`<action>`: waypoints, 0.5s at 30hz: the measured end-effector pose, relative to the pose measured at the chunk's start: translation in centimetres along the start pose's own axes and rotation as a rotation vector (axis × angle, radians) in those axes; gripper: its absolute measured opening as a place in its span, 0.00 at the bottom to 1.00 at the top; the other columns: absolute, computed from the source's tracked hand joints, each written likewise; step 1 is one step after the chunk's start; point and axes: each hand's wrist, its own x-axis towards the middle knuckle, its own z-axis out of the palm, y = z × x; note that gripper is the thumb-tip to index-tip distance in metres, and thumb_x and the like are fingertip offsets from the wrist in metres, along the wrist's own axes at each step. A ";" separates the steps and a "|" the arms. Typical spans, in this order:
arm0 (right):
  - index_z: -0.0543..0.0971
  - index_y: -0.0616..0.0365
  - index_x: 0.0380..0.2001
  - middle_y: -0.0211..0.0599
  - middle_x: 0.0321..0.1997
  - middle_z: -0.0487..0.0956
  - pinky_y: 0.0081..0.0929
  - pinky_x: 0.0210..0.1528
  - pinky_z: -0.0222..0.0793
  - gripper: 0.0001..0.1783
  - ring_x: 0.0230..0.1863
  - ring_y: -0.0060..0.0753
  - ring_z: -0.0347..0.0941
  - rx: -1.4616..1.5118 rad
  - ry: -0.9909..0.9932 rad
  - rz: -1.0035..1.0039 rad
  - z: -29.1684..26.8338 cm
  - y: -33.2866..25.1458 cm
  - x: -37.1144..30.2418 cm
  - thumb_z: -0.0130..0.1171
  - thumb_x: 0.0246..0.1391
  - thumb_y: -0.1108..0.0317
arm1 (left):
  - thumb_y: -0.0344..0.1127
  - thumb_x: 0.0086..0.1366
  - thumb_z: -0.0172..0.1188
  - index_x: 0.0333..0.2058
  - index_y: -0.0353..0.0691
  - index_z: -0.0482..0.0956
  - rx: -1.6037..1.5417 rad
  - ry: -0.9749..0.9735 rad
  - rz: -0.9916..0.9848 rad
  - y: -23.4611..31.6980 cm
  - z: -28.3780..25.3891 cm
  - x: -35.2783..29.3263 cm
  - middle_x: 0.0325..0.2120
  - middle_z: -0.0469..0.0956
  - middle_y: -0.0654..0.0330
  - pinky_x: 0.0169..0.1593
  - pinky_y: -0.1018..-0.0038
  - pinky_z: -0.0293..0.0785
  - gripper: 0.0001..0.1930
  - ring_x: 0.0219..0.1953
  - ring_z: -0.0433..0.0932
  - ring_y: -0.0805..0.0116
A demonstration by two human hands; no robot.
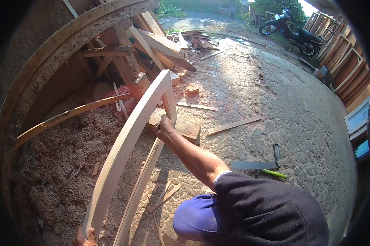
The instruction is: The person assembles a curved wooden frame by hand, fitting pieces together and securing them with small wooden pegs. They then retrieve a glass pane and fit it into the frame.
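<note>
A pale wooden frame [120, 144] slants from the lower left up to the middle, its long rails joined by a short crosspiece at the far end. My right hand [165, 128] is closed round the inner rail near that far end, just above a wooden block [188, 127]. At the lower left, my left hand [85, 238] grips the near end of the outer rail, its thumb over the edge. The picture's lower edge cuts off part of that hand and the frame's near end.
Wood shavings [74, 160] pile up left, beneath a workbench edge [33, 61]. Timber offcuts [164, 45] are stacked beyond the frame. Thin strips [234, 125], a metal square [254, 165] and a bright green stick [274, 174] lie on rough ground. A motorbike [293, 33] stands far right, near leaning boards [348, 61].
</note>
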 end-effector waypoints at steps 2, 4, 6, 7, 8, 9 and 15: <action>0.74 0.57 0.40 0.29 0.22 0.70 0.21 0.10 0.54 0.20 0.12 0.21 0.60 0.135 -0.109 -0.045 1.7 -0.1 -0.8 0.47 0.69 0.50 | 0.61 0.69 0.57 0.41 0.44 0.86 -0.054 -0.010 -0.009 0.2 -0.2 -0.3 0.32 0.84 0.46 0.35 0.51 0.73 0.25 0.32 0.81 0.40; 0.74 0.58 0.42 0.28 0.22 0.70 0.23 0.11 0.55 0.21 0.13 0.21 0.61 0.066 -0.188 -0.160 2.6 0.1 -1.5 0.50 0.68 0.48 | 0.57 0.69 0.58 0.42 0.44 0.86 -0.061 -0.090 -0.086 -0.1 -0.1 -0.4 0.33 0.84 0.46 0.36 0.52 0.74 0.22 0.33 0.81 0.40; 0.74 0.59 0.43 0.28 0.23 0.70 0.25 0.15 0.58 0.23 0.16 0.20 0.62 -0.096 -0.281 -0.313 2.6 0.5 -1.8 0.52 0.69 0.47 | 0.55 0.70 0.58 0.42 0.45 0.87 -0.013 0.049 0.149 -0.9 0.4 0.4 0.34 0.85 0.48 0.36 0.53 0.74 0.20 0.34 0.82 0.42; 0.74 0.59 0.43 0.29 0.23 0.70 0.26 0.17 0.60 0.23 0.19 0.20 0.63 -0.192 -0.230 -0.439 2.2 0.6 -1.7 0.52 0.69 0.47 | 0.54 0.70 0.58 0.43 0.46 0.87 0.008 0.117 0.270 -1.4 0.8 0.8 0.35 0.85 0.49 0.36 0.54 0.74 0.19 0.35 0.82 0.43; 0.73 0.60 0.43 0.29 0.24 0.70 0.26 0.20 0.61 0.24 0.21 0.21 0.64 -0.271 -0.248 -0.596 1.7 0.7 -1.6 0.52 0.69 0.46 | 0.53 0.70 0.58 0.43 0.46 0.87 0.039 0.091 0.237 -2.0 1.0 1.0 0.36 0.85 0.50 0.36 0.54 0.75 0.18 0.35 0.82 0.44; 0.73 0.60 0.43 0.29 0.25 0.71 0.27 0.22 0.63 0.24 0.23 0.21 0.66 -0.370 -0.230 -0.692 1.2 0.8 -1.4 0.52 0.70 0.46 | 0.52 0.70 0.58 0.44 0.46 0.87 0.069 0.066 0.201 -2.5 1.2 1.1 0.36 0.86 0.51 0.37 0.55 0.75 0.17 0.36 0.82 0.45; 0.70 0.60 0.51 0.32 0.35 0.75 0.23 0.28 0.70 0.25 0.30 0.19 0.70 -0.386 -0.300 -0.608 0.2 1.8 -0.5 0.51 0.71 0.47 | 0.51 0.71 0.56 0.44 0.46 0.86 -0.017 0.037 0.085 -3.5 1.6 0.1 0.38 0.86 0.52 0.38 0.57 0.76 0.18 0.37 0.84 0.47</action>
